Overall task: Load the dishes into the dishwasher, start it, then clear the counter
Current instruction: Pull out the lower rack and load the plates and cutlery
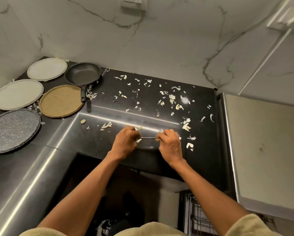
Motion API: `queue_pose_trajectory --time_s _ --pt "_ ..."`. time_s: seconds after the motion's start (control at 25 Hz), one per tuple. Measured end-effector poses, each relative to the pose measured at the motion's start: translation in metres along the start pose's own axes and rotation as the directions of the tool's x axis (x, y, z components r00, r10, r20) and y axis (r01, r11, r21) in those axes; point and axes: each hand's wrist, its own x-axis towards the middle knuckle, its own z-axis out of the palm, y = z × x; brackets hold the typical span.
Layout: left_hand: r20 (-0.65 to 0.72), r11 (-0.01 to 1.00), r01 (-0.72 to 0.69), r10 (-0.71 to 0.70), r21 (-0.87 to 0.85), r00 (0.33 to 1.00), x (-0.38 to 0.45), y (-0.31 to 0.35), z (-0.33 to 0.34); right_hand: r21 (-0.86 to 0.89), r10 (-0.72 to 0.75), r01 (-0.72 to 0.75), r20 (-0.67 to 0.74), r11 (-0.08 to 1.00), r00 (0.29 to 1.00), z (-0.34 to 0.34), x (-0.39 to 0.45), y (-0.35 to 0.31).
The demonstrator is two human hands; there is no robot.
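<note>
Both hands hover over the black counter (142,103) near its front edge. My left hand (125,142) and my right hand (171,143) each grip one end of a thin dark metal utensil (148,138) held level between them. Pale food scraps (171,97) lie strewn across the counter, some right beside the hands. At the far left sit two white plates (47,68) (17,93), a tan plate (61,101), a speckled grey plate (11,130) and a small black frying pan (82,74). The dishwasher rack (199,217) shows at the bottom right.
A marble wall (142,40) backs the counter, with a socket (132,1) high up. A steel-edged grey surface (265,142) stands to the right. The counter's metal front trim (40,171) runs diagonally at the lower left. Dark floor lies below the counter edge.
</note>
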Motion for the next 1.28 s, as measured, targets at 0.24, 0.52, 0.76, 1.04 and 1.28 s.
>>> queue_pose_trajectory --time_s 0.24,0.52,0.76,1.04,1.28 --pt "0.05 1.0 0.01 -0.011 0.024 0.999 -0.074 0.059 0.023 0.024 0.01 -0.01 0.0 1.0 1.0 -0.043 -0.082 0.02" --pt "0.117 0.999 -0.046 0.049 -0.024 0.992 -0.153 0.102 0.028 -0.005 0.007 -0.007 0.007 1.0 1.0 -0.078 -0.166 0.02" --pt "0.143 0.985 -0.172 0.174 -0.027 0.974 -0.203 0.124 0.034 -0.033 0.08 -0.081 -0.037 0.996 0.996 -0.109 -0.242 0.013" --pt "0.148 0.927 -0.358 0.371 -0.111 0.917 -0.305 0.163 0.044 -0.13 0.186 -0.204 -0.142 0.97 0.972 -0.148 -0.38 -0.018" --pt "0.288 0.894 -0.413 0.447 -0.175 0.847 -0.396 0.209 0.061 -0.161 0.324 -0.356 -0.194 0.92 0.926 -0.186 -0.504 -0.036"
